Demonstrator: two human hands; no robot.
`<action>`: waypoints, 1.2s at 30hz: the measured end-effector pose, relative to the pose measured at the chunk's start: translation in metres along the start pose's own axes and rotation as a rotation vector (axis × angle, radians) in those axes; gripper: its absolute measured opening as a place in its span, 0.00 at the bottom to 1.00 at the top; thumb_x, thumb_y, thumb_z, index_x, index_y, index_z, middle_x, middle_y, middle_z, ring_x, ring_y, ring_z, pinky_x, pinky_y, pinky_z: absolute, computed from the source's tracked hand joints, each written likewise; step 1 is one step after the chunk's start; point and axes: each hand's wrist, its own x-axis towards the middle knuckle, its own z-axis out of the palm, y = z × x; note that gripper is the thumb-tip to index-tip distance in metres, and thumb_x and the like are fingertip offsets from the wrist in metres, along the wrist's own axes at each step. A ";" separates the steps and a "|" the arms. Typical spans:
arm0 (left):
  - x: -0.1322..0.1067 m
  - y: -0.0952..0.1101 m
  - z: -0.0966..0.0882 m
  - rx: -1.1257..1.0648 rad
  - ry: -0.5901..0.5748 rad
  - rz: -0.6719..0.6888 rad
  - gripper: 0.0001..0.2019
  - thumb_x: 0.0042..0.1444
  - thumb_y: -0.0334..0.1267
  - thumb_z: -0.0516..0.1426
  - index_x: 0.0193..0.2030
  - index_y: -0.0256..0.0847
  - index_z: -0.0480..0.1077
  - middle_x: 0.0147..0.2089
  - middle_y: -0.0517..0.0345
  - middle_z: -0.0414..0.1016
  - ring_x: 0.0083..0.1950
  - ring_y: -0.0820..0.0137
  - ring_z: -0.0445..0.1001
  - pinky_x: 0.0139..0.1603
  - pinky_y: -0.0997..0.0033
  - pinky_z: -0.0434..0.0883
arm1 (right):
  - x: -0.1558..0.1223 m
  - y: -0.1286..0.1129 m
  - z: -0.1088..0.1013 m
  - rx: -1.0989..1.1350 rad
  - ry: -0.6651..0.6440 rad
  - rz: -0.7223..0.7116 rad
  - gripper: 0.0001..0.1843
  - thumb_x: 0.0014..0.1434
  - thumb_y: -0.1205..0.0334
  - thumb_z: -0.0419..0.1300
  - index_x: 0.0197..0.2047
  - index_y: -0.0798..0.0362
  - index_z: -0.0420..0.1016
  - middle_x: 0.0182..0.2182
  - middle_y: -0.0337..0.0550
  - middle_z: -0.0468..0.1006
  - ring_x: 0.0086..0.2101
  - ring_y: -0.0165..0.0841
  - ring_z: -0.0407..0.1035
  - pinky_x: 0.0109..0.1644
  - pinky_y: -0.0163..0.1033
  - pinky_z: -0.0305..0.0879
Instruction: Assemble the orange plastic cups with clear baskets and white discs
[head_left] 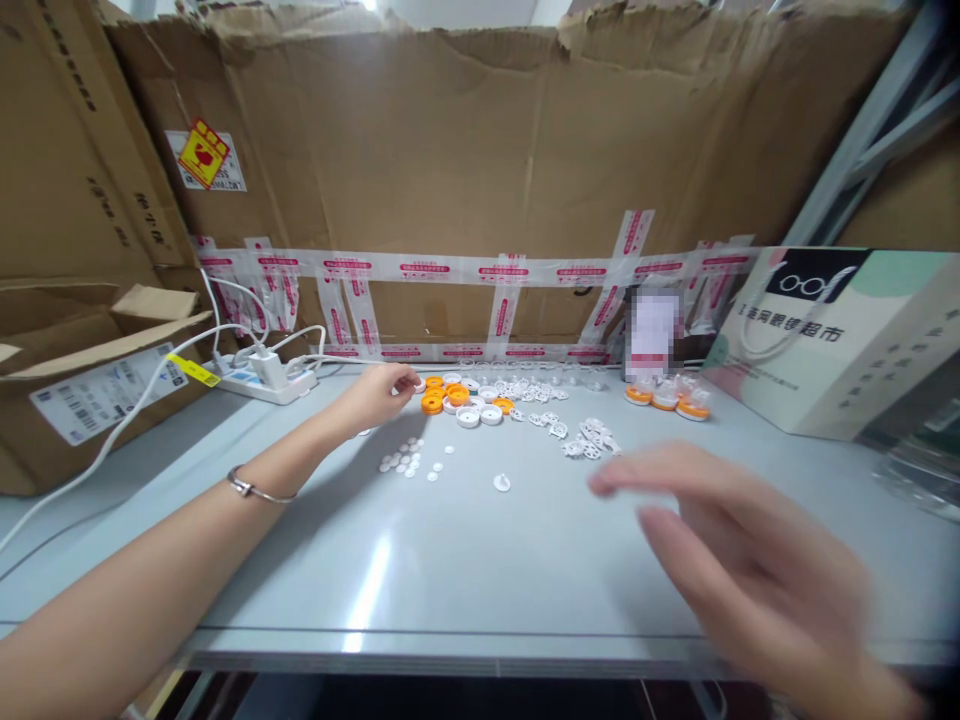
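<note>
My left hand [381, 393] reaches far across the grey table [465, 560], fingers curled in a pinch at the edge of a cluster of orange caps [444, 393] and white caps [480, 412]. What it pinches is too small to make out. A silver bracelet [255, 489] sits on that wrist. My right hand [739, 555] hovers near the table's front right, motion-blurred, fingers stretched out with nothing in them. Small white discs [405, 460] lie in front of my left hand. White gear-like pieces [589, 438] lie to the right of the caps.
A cardboard wall [480, 150] with taped seams backs the table. A white power strip [262, 380] with cables sits at back left beside cardboard boxes [82, 380]. Three assembled orange-based parts [666, 397] stand at back right. A printed box [832, 335] lies on the right.
</note>
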 end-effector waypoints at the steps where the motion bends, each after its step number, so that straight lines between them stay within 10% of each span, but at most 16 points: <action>1: 0.002 -0.004 0.004 0.000 -0.009 -0.003 0.09 0.52 0.33 0.50 0.38 0.37 0.70 0.39 0.52 0.75 0.38 0.68 0.72 0.36 0.72 0.67 | 0.019 0.011 0.000 -0.046 -0.064 0.026 0.07 0.57 0.63 0.55 0.40 0.46 0.71 0.33 0.41 0.76 0.34 0.35 0.71 0.39 0.40 0.67; 4: 0.004 -0.007 0.017 -0.001 -0.041 0.014 0.09 0.52 0.36 0.51 0.38 0.38 0.69 0.41 0.53 0.75 0.40 0.67 0.72 0.37 0.72 0.67 | 0.067 0.055 0.003 -0.121 -0.312 0.243 0.09 0.58 0.57 0.54 0.36 0.51 0.72 0.32 0.41 0.76 0.32 0.33 0.70 0.33 0.37 0.65; 12: 0.005 0.002 0.036 -0.005 -0.038 0.012 0.09 0.53 0.43 0.53 0.33 0.39 0.68 0.36 0.54 0.74 0.37 0.66 0.71 0.38 0.69 0.67 | 0.073 0.145 0.027 -0.015 -0.188 0.490 0.15 0.54 0.51 0.55 0.33 0.55 0.72 0.29 0.43 0.76 0.32 0.33 0.70 0.37 0.38 0.64; 19: -0.009 0.024 0.024 -0.185 0.056 0.065 0.15 0.52 0.42 0.56 0.45 0.40 0.64 0.47 0.53 0.71 0.47 0.65 0.69 0.48 0.64 0.66 | 0.061 0.139 0.022 -0.089 -0.277 0.437 0.13 0.54 0.53 0.54 0.33 0.54 0.72 0.31 0.43 0.77 0.33 0.34 0.69 0.39 0.38 0.64; 26: -0.037 0.081 0.022 -0.518 -0.193 0.323 0.24 0.54 0.34 0.56 0.58 0.43 0.56 0.50 0.51 0.69 0.52 0.69 0.67 0.53 0.65 0.64 | 0.057 0.136 0.023 -0.088 -0.348 0.454 0.16 0.56 0.50 0.53 0.35 0.55 0.72 0.32 0.44 0.77 0.32 0.33 0.69 0.38 0.38 0.64; 36: -0.041 0.085 0.037 -0.516 -0.266 0.246 0.25 0.51 0.36 0.59 0.56 0.42 0.57 0.47 0.51 0.70 0.48 0.68 0.69 0.52 0.64 0.66 | 0.057 0.128 0.025 -0.117 -0.437 0.452 0.17 0.56 0.49 0.53 0.34 0.55 0.73 0.28 0.42 0.75 0.28 0.31 0.66 0.33 0.36 0.62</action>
